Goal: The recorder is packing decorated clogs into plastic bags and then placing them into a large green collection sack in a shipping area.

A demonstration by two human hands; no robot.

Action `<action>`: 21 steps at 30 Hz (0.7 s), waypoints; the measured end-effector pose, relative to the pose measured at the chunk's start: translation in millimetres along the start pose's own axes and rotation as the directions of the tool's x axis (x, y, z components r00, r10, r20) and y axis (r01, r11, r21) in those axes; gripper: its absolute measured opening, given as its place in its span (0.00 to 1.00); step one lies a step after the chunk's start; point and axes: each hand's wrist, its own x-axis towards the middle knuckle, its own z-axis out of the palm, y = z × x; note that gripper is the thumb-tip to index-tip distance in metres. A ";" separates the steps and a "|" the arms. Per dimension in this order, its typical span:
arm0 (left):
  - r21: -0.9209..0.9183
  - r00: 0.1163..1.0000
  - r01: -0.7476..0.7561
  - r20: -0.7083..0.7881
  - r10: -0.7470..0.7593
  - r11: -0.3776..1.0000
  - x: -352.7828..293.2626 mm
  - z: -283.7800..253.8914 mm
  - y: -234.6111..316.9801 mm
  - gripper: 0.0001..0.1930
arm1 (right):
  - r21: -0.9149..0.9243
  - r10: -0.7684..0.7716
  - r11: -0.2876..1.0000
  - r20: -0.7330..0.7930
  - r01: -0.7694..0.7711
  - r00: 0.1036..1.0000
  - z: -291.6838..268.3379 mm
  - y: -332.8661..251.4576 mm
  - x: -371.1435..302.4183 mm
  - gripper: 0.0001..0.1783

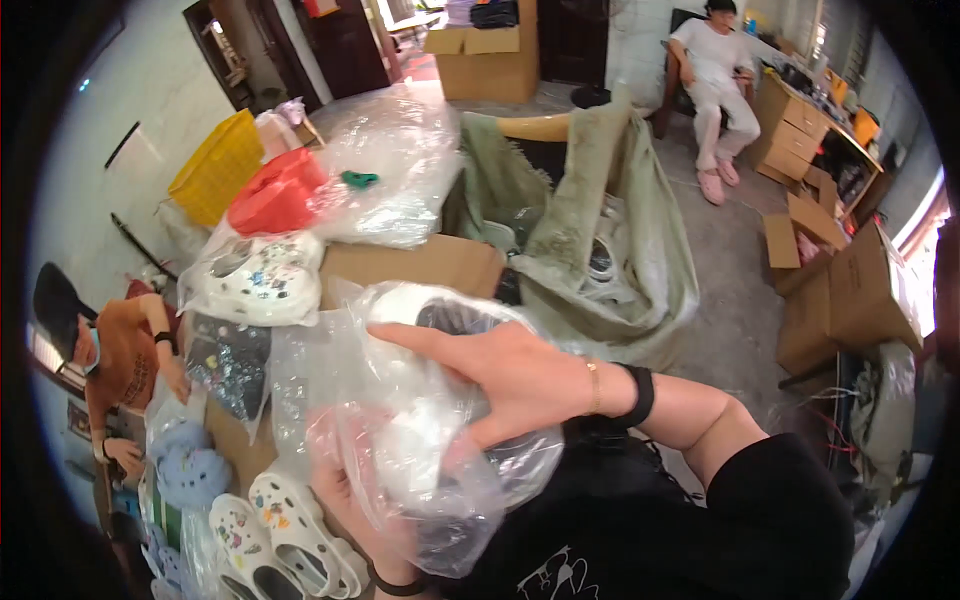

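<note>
The right hand (490, 375) is spread wide across a clear plastic bag (440, 535), with thumb and forefinger well apart as it grips white footwear (415, 300) with a dark opening through the film. The left hand (345, 465) is at the bag's left side, partly seen through the plastic (it is blurred there, so I cannot tell how far its fingers close, or whether it sits inside the bag or behind it). The bagged footwear is in front of the person's black shirt, between the two hands. Near and to the left, white clogs (295, 540) with colourful charms lie side by side, and just beyond them is a blue pair of slippers (190, 465). Farther off on the left are a bag of dark glittering pieces (230, 365), more charm-covered white clogs (255, 280) in clear plastic, a red bag (280, 190) and a yellow basket (213, 172). Beyond the hands, brown cardboard (415, 268) lies beside a large greenish cloth sack (640, 240) with bagged shoes inside. A co-worker in orange (130, 350) is at the far left, and a person in white (715, 65) sits at the far right.
</note>
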 end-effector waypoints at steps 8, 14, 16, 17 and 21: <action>-0.145 0.886 -0.010 0.456 0.076 0.989 29.1 150.4 -1.0 0.11 | -0.264 0.121 0.947 -0.231 -0.182 0.965 -91.4 54.8 -102.3 0.34; -0.245 0.790 0.289 0.607 -0.085 0.925 43.7 244.8 -85.3 0.22 | -0.051 0.054 0.977 -0.880 -0.206 0.473 -148.7 152.2 -168.7 0.13; 0.163 0.634 0.117 0.747 -0.200 0.980 36.5 258.3 -139.1 0.26 | 0.063 0.130 0.973 -0.946 -0.223 0.299 -170.7 171.2 -188.0 0.14; 0.245 0.633 -0.131 0.766 -0.109 0.961 21.8 262.3 -175.2 0.29 | 0.072 0.138 0.972 -0.945 -0.224 0.298 -178.1 178.6 -188.1 0.14; 0.400 0.467 -0.664 0.882 -0.069 0.632 -9.6 281.5 -232.6 0.36 | 0.161 0.159 0.987 -0.983 0.017 0.088 -191.4 210.3 -182.9 0.19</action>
